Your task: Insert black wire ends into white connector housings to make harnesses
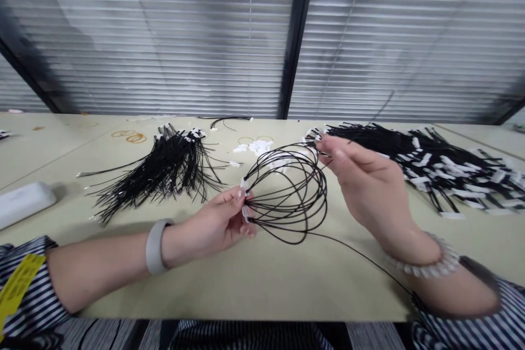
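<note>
A bundle of thin black wires bows out in round loops between my two hands, above the table. My left hand pinches a white connector where many of the wires come together. At the upper right of the loops, the closed fingertips of my right hand grip the other end of the wires, near small white pieces; the exact grip is partly hidden. One long black wire runs loose from the bundle toward my right forearm.
A heap of black wires lies to the left, and a larger pile of white-tipped wires to the right. Small white pieces and yellow rubber bands lie farther back. A white case sits at the left edge. Blinds stand behind the table.
</note>
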A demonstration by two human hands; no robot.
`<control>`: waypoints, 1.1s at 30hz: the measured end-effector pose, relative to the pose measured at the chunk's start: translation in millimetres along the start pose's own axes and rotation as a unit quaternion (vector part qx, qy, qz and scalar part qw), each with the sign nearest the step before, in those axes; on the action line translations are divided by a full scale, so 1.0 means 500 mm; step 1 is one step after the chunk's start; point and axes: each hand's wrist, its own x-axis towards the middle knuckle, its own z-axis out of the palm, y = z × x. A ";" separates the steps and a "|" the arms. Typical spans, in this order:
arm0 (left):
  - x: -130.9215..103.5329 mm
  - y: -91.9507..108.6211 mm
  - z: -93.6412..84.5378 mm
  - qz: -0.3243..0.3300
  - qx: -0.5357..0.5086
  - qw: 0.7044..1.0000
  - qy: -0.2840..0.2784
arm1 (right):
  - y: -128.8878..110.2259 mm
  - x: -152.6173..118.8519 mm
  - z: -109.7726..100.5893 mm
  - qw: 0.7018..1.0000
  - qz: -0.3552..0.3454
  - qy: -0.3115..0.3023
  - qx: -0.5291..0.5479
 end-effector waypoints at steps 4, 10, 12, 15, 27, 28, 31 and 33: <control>0.001 0.002 -0.001 -0.032 -0.022 0.999 0.013 | -0.020 0.008 -0.007 0.983 0.065 0.045 0.168; 0.001 0.002 -0.005 -0.039 -0.006 0.999 0.034 | -0.045 0.007 -0.016 0.982 0.080 -0.034 0.169; 0.004 0.001 -0.003 -0.033 -0.003 0.998 0.056 | -0.057 -0.003 -0.015 0.977 0.073 -0.070 0.190; 0.013 -0.002 0.003 0.006 -0.009 0.995 0.101 | -0.080 -0.024 -0.008 0.965 0.054 -0.148 0.207; 0.011 -0.020 0.005 0.067 0.215 0.969 0.101 | -0.033 -0.045 0.046 0.916 -0.098 -0.266 -0.284; 0.010 -0.020 0.003 0.069 0.239 0.964 0.094 | -0.029 -0.045 0.047 0.913 -0.098 -0.269 -0.292; 0.009 -0.019 -0.002 0.080 0.289 0.951 0.078 | -0.026 -0.044 0.050 0.906 -0.098 -0.274 -0.307; 0.008 -0.019 -0.004 0.086 0.305 0.946 0.073 | -0.025 -0.043 0.052 0.904 -0.097 -0.275 -0.314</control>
